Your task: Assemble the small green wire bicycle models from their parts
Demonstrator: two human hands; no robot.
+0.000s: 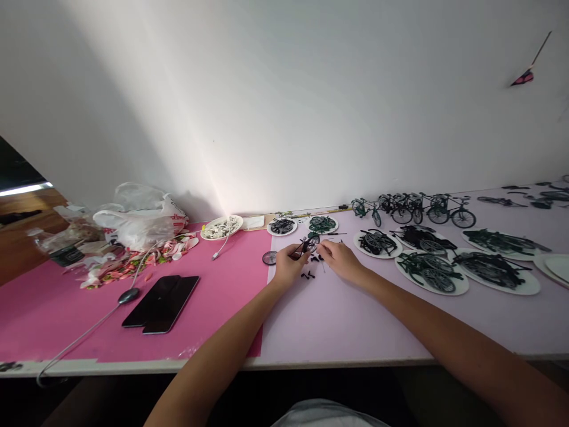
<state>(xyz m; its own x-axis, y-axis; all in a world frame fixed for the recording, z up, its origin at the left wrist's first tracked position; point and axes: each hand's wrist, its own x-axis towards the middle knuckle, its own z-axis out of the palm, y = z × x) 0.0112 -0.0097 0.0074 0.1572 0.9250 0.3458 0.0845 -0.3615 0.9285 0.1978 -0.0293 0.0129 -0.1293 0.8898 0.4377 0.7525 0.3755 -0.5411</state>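
Note:
My left hand (290,264) is closed on a partly built miniature bicycle (313,243), dark with a spoked wheel showing beyond the fingertips. Close by on the right, my right hand (340,261) has its thumb and fingers pinched together at the bicycle's side; what they hold, if anything, is too small to make out. Small black parts (307,276) lie on the light purple surface just below the hands. A loose spoked wheel (269,257) lies to the left of my left hand, at the border with the pink mat (222,314).
Plates with dark bicycle parts stand at the right, including a front plate (400,283). Behind them is a row of assembled miniature bicycles (451,211). On the left lie dark phones or tablets (162,303), a cable puck (128,296), a plastic bag (142,222) and a plate (242,223) of pale pieces.

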